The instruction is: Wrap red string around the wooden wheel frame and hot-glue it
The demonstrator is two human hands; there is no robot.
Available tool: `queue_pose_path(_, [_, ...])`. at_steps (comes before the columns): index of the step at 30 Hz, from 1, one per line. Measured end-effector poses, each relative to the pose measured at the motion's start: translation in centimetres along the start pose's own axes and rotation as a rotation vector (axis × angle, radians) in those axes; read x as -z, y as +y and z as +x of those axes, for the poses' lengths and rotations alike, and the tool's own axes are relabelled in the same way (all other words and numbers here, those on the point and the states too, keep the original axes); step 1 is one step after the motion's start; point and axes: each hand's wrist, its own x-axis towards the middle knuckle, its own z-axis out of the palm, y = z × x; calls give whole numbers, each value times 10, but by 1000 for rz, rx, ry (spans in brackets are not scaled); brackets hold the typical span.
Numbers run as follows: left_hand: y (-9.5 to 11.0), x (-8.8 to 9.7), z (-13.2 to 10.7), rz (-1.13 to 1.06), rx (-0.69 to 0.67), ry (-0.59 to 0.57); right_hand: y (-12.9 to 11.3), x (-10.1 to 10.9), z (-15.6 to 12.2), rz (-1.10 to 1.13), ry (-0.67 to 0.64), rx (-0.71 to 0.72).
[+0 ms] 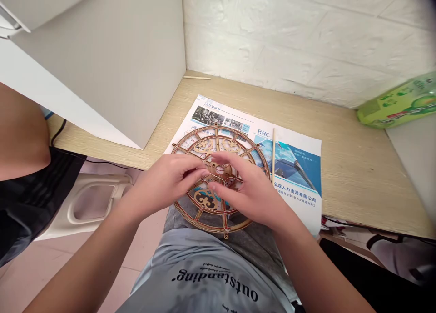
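A round openwork wheel (pixel 225 222), gold and reddish brown, lies partly on the printed sheet and partly over my lap. It has spokes and scroll-shaped cut-outs. Over its hub, a thin pale thread or wire (pixel 218 177) loops between my hands. My left hand (pixel 163 181) is closed in a pinch on that strand at the left of the hub. On the right, my right hand (pixel 252 192) reaches over the wheel, thumb and forefinger apart beside the hub, the loop passing near the thumb. Its other fingers are partly hidden.
A wooden stick (pixel 274 156) lies on the printed sheet (pixel 299 145), and another thin stick (pixel 197 77) rests by the wall. White panels (pixel 112 67) stand at left. A green bottle (pixel 398 101) lies at right. Another person's arm (pixel 20 131) and a stool (pixel 91 199) are at left.
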Motion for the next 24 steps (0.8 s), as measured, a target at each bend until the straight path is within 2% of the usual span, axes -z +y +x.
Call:
queue_pose_path(2, [5, -6, 4, -36, -32, -19, -5, 0, 4, 118, -114, 1])
queue_pose_path(4, [7, -11, 6, -69, -17, -8, -8, -1, 8, 196, -166, -51])
queue_pose_path(8, [4, -14, 6, -87, 55, 101, -5, -3, 12, 374, -155, -166])
queue_pose_path(11, [1, -13, 2, -83, 38, 164, -1, -6, 11, 470, -111, -226])
queue_pose_path(17, [-1, -10, -3, -42, -15, 217, 4, -9, 12, 438, -3, -270])
queue_pose_path(24, [-1, -19, -1, 61, -147, 211, 3, -11, 14, 377, -53, -252])
